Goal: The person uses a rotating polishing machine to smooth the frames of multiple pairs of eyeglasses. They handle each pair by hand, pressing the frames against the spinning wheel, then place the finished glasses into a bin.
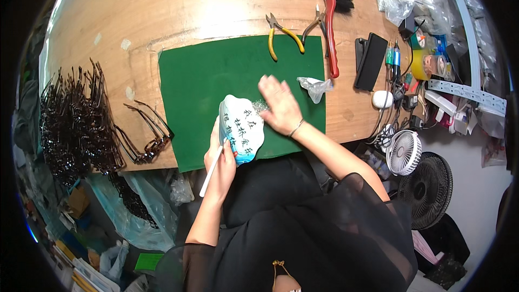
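Observation:
My left hand (224, 168) grips a white wavy-edged plaque or shallow tray (253, 129) with blue wave-like painting and dark handwriting. A slim white stick, perhaps a pen (210, 176), is also held in that hand, angled towards my body. At the plaque's right edge lies a small patch of glittering grains (260, 106). My right hand (281, 107), slightly blurred, is stretched out flat with nothing visible in it, right beside those grains. Beneath both hands is a green mat (194, 77). A crumpled clear plastic bag (316, 88) rests near the mat's right edge.
Yellow-handled cutting pliers (286, 34), dark-handled pliers (314, 24) and a red-handled brush (329, 8) lie beyond my hands. A phone (371, 63) and cables sit at right, above a white fan (404, 153). Eyeglass frames (152, 142) and a heap of more (81, 125) occupy the left.

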Motion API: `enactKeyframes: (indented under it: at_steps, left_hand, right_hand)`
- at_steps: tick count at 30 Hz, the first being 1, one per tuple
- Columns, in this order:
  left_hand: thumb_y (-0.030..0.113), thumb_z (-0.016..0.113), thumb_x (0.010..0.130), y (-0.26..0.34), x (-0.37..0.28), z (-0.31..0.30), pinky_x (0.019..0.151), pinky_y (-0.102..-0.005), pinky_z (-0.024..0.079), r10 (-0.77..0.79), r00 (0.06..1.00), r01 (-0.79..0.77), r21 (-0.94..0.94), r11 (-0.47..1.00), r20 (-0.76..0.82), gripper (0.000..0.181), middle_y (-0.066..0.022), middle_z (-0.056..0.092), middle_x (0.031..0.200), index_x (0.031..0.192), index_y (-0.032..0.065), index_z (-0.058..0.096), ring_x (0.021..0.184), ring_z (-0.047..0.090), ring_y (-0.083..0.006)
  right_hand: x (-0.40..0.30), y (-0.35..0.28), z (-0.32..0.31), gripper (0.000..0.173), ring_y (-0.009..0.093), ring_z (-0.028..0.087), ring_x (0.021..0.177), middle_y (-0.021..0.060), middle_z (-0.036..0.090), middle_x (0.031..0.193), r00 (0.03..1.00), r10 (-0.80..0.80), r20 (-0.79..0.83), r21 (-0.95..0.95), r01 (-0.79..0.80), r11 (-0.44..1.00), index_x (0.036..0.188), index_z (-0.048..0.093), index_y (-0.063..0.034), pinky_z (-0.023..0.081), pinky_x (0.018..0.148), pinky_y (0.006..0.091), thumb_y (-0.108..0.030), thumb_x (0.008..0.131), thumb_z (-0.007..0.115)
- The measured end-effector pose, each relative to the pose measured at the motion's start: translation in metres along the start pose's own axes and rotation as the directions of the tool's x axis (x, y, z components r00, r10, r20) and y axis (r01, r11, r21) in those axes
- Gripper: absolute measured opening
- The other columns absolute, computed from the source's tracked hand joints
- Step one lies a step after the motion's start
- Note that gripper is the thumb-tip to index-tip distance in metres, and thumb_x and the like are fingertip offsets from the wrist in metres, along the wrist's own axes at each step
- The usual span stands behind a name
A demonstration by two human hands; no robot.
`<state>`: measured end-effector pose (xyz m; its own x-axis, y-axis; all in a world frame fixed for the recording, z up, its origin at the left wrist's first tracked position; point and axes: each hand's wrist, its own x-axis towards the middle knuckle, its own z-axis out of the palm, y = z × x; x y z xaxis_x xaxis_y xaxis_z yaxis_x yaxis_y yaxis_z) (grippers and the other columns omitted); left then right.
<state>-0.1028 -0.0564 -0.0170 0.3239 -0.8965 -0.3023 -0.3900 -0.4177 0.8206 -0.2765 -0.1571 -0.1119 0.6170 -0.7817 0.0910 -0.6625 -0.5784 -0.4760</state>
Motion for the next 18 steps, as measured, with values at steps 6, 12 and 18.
enactKeyframes:
  at_steps: [6, 12, 18]
  left_hand:
    - [0.001, 0.040, 0.084, 0.003, 0.007, 0.002, 0.058, -0.0321, 0.046, 0.029, 0.999, -0.030, 0.036, 0.999, 0.021, 0.047, -0.0164, 0.058, 0.075, 0.129, 0.0117, 0.035, 0.060, 0.058, -0.0202]
    - [0.008, 0.051, 0.085, -0.062, 0.012, -0.001, 0.090, -0.0289, 0.039, -0.242, 0.941, 0.336, -0.555, 0.761, 0.237, 0.040, -0.0106, 0.050, 0.115, 0.122, 0.0010, 0.039, 0.103, 0.050, -0.0176]
    - [0.004, 0.050, 0.085, -0.106, 0.012, -0.008, 0.078, -0.0313, 0.048, -0.372, 0.812, 0.569, -0.749, 0.339, 0.449, 0.032, -0.0074, 0.054, 0.105, 0.116, 0.0039, 0.043, 0.094, 0.055, -0.0182]
  right_hand:
    - [0.008, -0.010, 0.012, 0.080, 0.024, 0.020, 0.130, 0.0116, 0.024, 0.140, 0.975, -0.061, 0.213, -0.093, 0.082, 0.992, 0.133, 0.026, -0.0041, 0.013, 0.105, 0.0435, -0.052, 0.074, 0.051]
    - [0.016, -0.054, 0.032, 0.072, 0.028, 0.029, 0.126, 0.0153, 0.032, 0.135, 0.986, -0.139, 0.088, 0.054, 0.135, 0.989, 0.126, 0.037, 0.0004, 0.020, 0.103, 0.0419, -0.051, 0.076, 0.049]
    - [0.010, -0.090, 0.055, 0.066, 0.029, 0.033, 0.124, 0.0171, 0.036, 0.132, 0.988, -0.155, 0.016, 0.205, 0.148, 0.968, 0.126, 0.037, 0.0012, 0.026, 0.101, 0.0418, -0.042, 0.078, 0.051]
